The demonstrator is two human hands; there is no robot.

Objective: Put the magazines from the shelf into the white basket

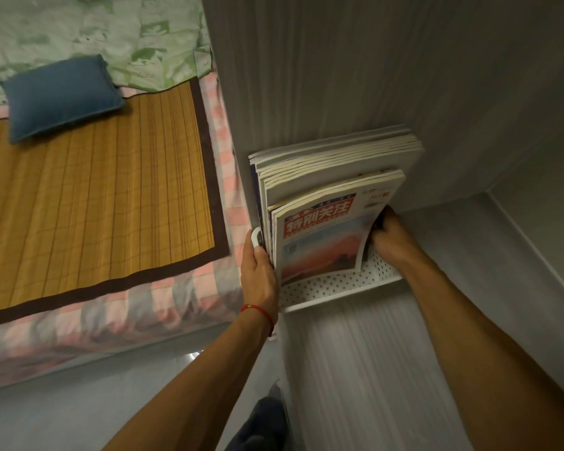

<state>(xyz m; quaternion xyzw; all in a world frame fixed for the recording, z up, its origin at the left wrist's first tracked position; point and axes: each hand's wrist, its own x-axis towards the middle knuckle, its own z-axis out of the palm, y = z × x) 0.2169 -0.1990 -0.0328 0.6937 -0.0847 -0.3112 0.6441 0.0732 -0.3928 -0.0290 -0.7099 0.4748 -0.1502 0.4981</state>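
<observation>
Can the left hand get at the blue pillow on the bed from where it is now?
Probably yes, but not at once. The left hand is occupied against the magazines in the white basket. Nothing lies between it and the blue pillow.

Blue pillow [61, 96] on bamboo mat [105, 190]; green quilt [88, 30] behind.

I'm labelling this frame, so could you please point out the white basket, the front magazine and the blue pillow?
white basket [336, 286]: head view, on its perforated front wall.
front magazine [319, 242]: head view, on the middle of its cover.
blue pillow [61, 96]: head view, on the middle of its top face.
</observation>
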